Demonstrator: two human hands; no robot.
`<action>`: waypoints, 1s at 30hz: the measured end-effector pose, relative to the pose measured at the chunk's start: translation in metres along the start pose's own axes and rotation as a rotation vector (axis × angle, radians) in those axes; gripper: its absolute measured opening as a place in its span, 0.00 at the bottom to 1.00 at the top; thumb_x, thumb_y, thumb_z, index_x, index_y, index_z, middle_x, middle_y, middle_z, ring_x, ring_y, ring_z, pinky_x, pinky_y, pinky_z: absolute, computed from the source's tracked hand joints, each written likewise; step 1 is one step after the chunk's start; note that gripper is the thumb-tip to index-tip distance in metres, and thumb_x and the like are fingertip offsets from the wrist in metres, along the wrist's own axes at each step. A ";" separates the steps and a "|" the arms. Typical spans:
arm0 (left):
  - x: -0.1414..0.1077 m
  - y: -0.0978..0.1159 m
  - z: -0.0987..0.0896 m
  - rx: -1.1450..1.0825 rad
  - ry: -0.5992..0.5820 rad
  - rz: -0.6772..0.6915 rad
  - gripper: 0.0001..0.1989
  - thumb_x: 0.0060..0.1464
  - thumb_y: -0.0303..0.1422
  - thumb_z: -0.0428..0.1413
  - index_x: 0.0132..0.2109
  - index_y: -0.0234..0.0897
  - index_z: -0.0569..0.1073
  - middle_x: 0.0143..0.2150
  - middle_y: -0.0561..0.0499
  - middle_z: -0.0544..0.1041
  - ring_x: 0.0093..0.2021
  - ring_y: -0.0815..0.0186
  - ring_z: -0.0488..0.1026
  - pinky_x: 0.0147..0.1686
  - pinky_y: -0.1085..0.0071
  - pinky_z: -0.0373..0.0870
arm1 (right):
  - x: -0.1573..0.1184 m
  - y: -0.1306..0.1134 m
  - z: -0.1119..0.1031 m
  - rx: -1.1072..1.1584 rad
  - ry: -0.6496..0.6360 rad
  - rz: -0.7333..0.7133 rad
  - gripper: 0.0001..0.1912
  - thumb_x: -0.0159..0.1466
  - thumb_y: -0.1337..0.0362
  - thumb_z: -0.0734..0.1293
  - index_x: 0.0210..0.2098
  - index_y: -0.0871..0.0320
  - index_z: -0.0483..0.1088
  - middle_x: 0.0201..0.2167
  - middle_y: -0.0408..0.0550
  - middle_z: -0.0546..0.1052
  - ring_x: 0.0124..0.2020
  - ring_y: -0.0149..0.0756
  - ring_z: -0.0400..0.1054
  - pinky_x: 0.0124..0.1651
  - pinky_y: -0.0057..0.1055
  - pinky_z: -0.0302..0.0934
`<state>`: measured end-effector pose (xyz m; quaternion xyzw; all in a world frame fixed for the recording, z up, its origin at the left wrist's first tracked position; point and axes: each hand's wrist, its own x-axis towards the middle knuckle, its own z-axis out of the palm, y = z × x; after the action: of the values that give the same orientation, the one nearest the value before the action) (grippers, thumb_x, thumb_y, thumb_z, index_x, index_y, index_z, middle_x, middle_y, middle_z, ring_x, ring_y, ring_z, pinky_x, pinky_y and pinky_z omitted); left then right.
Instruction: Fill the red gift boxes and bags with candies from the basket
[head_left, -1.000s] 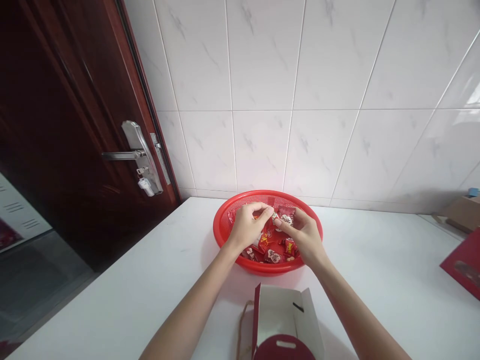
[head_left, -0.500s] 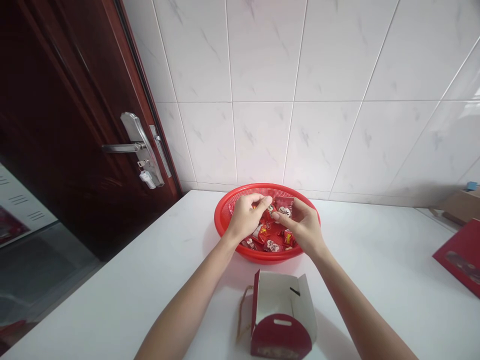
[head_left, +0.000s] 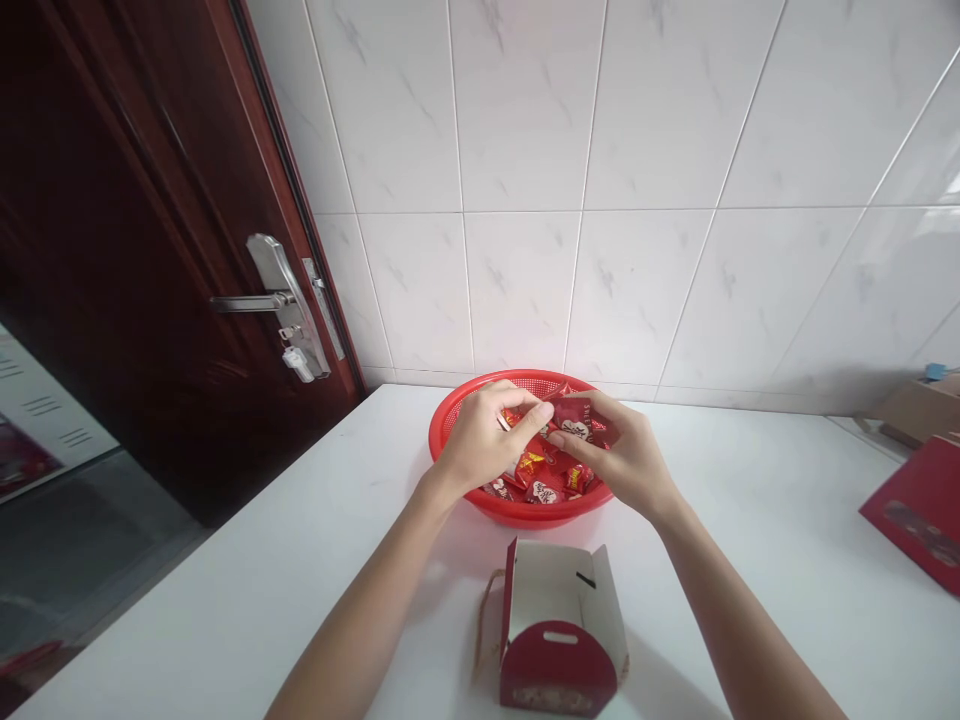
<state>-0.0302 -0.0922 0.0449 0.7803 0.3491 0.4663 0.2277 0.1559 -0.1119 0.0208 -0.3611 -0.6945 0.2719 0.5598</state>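
Note:
A red plastic basket (head_left: 517,515) with several red-wrapped sweets (head_left: 544,490) stands near the wall. Over its left part is my left hand (head_left: 487,430), its thumb and fingers pinched round something small, mostly hidden, with a pale edge showing. My right hand (head_left: 619,450), over the basket's right part, holds a dark red packet (head_left: 574,418) with a white printed mark between thumb and fingers. The two thumb tips are close together. In front of the basket, between my forearms, a dark red box (head_left: 559,665) with a pale inside stands open, a twine handle at its left.
The white table (head_left: 337,520) meets a tiled wall. A dark red door (head_left: 150,250) with a metal handle (head_left: 255,302) and keys is at the left. On the right lie a red box (head_left: 919,515) and a brown carton (head_left: 919,408).
Both hands have risen slightly towards me, and the dark red packet shows more fully between them. The view has shifted a little; the open box stays in front of the basket.

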 end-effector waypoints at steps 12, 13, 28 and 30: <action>-0.006 0.009 0.012 -0.127 0.141 0.030 0.18 0.66 0.39 0.54 0.27 0.38 0.67 0.27 0.54 0.67 0.30 0.68 0.65 0.32 0.70 0.61 | 0.001 -0.011 -0.001 0.330 -0.036 0.038 0.13 0.56 0.57 0.80 0.37 0.55 0.78 0.31 0.45 0.79 0.35 0.38 0.73 0.37 0.35 0.71; -0.007 0.009 0.015 -0.134 0.170 0.041 0.18 0.67 0.39 0.53 0.28 0.38 0.67 0.27 0.54 0.67 0.31 0.67 0.65 0.33 0.70 0.62 | 0.001 -0.012 -0.001 0.338 -0.029 0.038 0.14 0.55 0.56 0.80 0.36 0.55 0.77 0.31 0.45 0.79 0.35 0.37 0.73 0.37 0.35 0.71; -0.006 0.016 -0.013 -0.047 -0.014 0.105 0.12 0.64 0.38 0.56 0.34 0.39 0.79 0.33 0.50 0.78 0.36 0.63 0.73 0.40 0.67 0.69 | -0.005 -0.023 -0.010 0.077 0.008 -0.013 0.13 0.60 0.56 0.77 0.41 0.55 0.78 0.38 0.49 0.82 0.38 0.41 0.76 0.40 0.39 0.73; -0.007 0.018 -0.013 -0.039 -0.002 0.117 0.11 0.64 0.36 0.57 0.34 0.39 0.80 0.33 0.50 0.79 0.36 0.63 0.73 0.41 0.67 0.69 | -0.005 -0.026 -0.010 0.073 0.009 -0.021 0.12 0.60 0.57 0.77 0.41 0.54 0.78 0.38 0.48 0.82 0.38 0.41 0.76 0.39 0.38 0.72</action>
<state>-0.0385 -0.1085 0.0590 0.7952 0.2936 0.4846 0.2157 0.1613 -0.1314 0.0401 -0.3342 -0.6853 0.2895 0.5787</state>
